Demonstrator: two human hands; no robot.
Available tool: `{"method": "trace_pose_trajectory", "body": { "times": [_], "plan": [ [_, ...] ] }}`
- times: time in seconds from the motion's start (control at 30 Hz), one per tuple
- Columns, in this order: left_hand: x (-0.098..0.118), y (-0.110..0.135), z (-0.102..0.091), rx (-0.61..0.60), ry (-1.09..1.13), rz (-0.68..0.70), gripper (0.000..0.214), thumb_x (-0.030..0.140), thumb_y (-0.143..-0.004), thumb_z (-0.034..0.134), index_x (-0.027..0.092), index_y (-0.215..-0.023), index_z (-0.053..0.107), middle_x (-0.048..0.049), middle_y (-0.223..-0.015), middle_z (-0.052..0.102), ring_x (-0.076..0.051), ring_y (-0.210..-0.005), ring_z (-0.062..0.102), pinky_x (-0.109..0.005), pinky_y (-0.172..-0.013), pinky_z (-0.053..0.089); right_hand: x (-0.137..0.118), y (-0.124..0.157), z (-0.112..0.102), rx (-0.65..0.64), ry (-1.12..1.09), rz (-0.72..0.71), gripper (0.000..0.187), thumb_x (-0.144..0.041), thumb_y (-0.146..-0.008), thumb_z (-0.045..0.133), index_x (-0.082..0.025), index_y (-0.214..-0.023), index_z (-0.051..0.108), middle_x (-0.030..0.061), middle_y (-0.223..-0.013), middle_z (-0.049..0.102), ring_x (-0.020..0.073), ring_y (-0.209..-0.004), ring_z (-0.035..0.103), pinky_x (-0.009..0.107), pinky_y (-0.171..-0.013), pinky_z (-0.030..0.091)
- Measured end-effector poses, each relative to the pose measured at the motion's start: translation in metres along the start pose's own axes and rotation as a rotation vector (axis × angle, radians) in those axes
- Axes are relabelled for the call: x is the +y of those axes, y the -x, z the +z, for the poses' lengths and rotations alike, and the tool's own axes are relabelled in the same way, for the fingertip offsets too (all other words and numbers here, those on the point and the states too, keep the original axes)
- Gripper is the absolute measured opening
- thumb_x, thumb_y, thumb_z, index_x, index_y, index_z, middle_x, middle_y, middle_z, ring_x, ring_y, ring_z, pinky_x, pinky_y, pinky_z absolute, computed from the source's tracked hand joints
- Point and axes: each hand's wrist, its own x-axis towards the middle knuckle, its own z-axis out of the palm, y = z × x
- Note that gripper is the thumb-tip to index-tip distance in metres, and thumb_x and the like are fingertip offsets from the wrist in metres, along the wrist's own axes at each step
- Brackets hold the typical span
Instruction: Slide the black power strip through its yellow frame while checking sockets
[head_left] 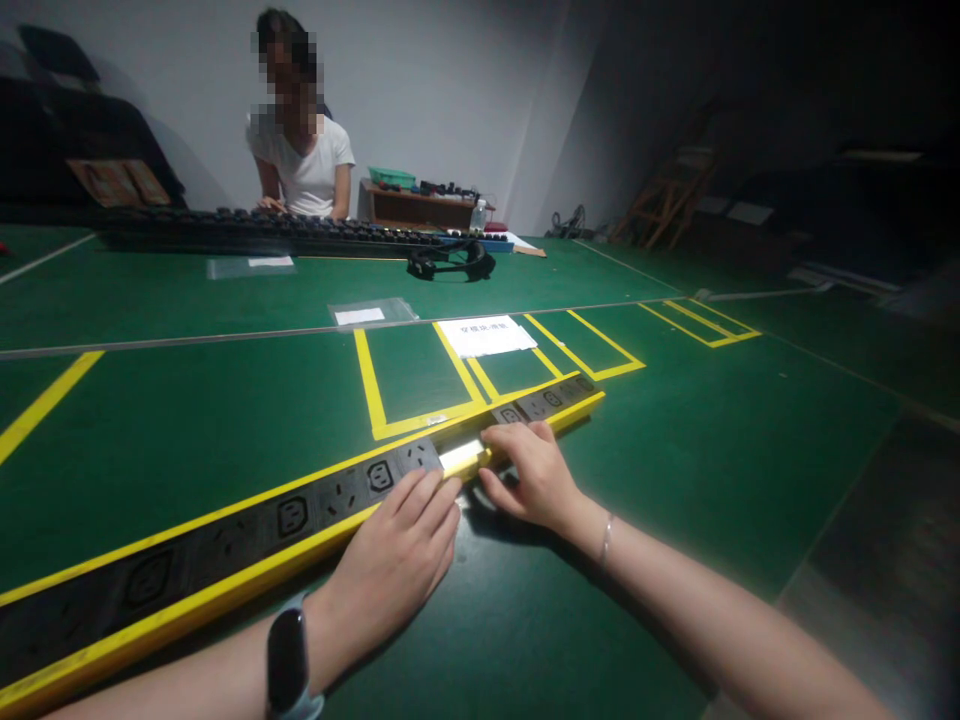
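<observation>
A long power strip (pixel 330 495) in a yellow channel runs slantwise over the green table, from the lower left to the middle right. Black socket modules of different shapes fill most of it. Between my hands one stretch of the channel (pixel 463 455) has no module and looks bright inside. My left hand (pixel 397 550), with a smartwatch at the wrist, has its fingers closed over the strip's near edge, left of this gap; its thumb is hidden. At the gap's right end, my right hand (pixel 532 475) grips the strip, fingers on top and thumb at the near side.
Yellow tape outlines (pixel 373 385) mark the table beyond the strip. A white paper label (pixel 486 336) and a clear plastic bag (pixel 375 312) lie there. Farther back are a long black row of sockets (pixel 247 235), a coiled black cable (pixel 454 262) and a seated person (pixel 311 170).
</observation>
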Motion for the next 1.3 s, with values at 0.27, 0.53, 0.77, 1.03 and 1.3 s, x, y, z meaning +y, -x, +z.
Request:
{"method": "trace_pose_trajectory", "body": {
  "times": [0.27,0.53,0.77,1.03,1.3],
  "plan": [
    [0.000,0.000,-0.003,0.011,0.042,-0.007,0.021,0.023,-0.091,0.053,0.012,-0.101,0.068,-0.0095,-0.119,0.062,-0.027,-0.115,0.051,-0.044,-0.107,0.038,0.001,0.001,-0.001,0.018,0.054,0.038,0.029,-0.029,-0.088,0.055,-0.016,-0.114,0.050,0.0088,-0.097,0.069,0.0219,-0.084,0.066,0.036,-0.074,0.037],
    [-0.005,0.013,-0.035,-0.067,0.044,-0.025,0.027,0.021,-0.093,0.047,0.010,-0.111,0.064,-0.0158,-0.129,0.057,-0.030,-0.123,0.050,-0.046,-0.104,0.043,-0.009,-0.002,-0.007,-0.015,0.031,-0.113,0.029,-0.023,-0.087,0.056,-0.019,-0.116,0.049,0.0116,-0.113,0.068,0.0227,-0.101,0.066,0.039,-0.085,0.043],
    [-0.021,0.048,-0.048,-0.037,-0.066,-0.034,0.038,0.016,-0.093,0.045,0.003,-0.127,0.056,-0.0217,-0.135,0.052,-0.032,-0.125,0.049,-0.047,-0.105,0.041,-0.062,-0.013,0.006,-0.126,-0.240,-0.200,0.022,-0.021,-0.086,0.056,-0.017,-0.107,0.050,0.0180,-0.131,0.059,0.0235,-0.129,0.051,0.041,-0.103,0.046],
    [-0.022,0.055,-0.038,-0.067,0.006,-0.045,0.038,0.020,-0.095,0.045,0.007,-0.128,0.055,-0.0192,-0.142,0.047,-0.031,-0.133,0.042,-0.045,-0.111,0.035,-0.065,-0.012,0.019,-0.187,-0.258,-0.128,0.021,-0.022,-0.089,0.054,-0.018,-0.109,0.050,0.0145,-0.137,0.056,0.0214,-0.135,0.046,0.044,-0.114,0.037],
    [-0.021,0.059,-0.035,-0.068,0.037,-0.072,0.037,0.024,-0.095,0.047,0.010,-0.128,0.056,-0.0168,-0.144,0.045,-0.029,-0.136,0.039,-0.043,-0.116,0.027,-0.061,-0.014,0.013,-0.131,-0.250,-0.109,0.012,-0.017,-0.089,0.053,-0.019,-0.100,0.051,0.0120,-0.129,0.063,0.0197,-0.127,0.054,0.042,-0.111,0.043]
  ]
}}
